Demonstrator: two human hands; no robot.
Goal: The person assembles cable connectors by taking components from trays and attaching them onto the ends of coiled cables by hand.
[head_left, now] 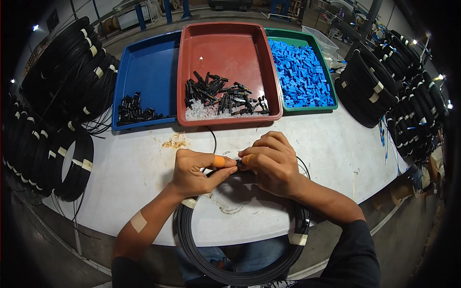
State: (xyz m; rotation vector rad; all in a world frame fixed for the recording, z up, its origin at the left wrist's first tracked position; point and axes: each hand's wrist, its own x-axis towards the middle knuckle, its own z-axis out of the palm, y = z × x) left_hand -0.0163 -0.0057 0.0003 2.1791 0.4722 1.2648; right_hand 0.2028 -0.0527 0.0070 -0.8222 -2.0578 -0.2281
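My left hand (199,172) and my right hand (274,163) meet over the middle of the white table. Between their fingertips is a small black part (239,163), pinched from both sides; fingers cover most of it, so its exact kind does not show. Orange wraps ring a finger on each hand. Below my hands lies a coil of black cable (184,225), bound with pale tape, its near side hanging past the table edge over my lap. A loose loop of thin black cable (214,139) curves up beyond my left hand.
Beyond my hands stand a blue tray (149,62) and a red tray (225,48), both with black connector parts, the red also holding small clear pieces (204,113). A green tray (312,109) holds blue pieces (302,72). Taped cable coils (62,62) pile up left, more coils (367,86) right.
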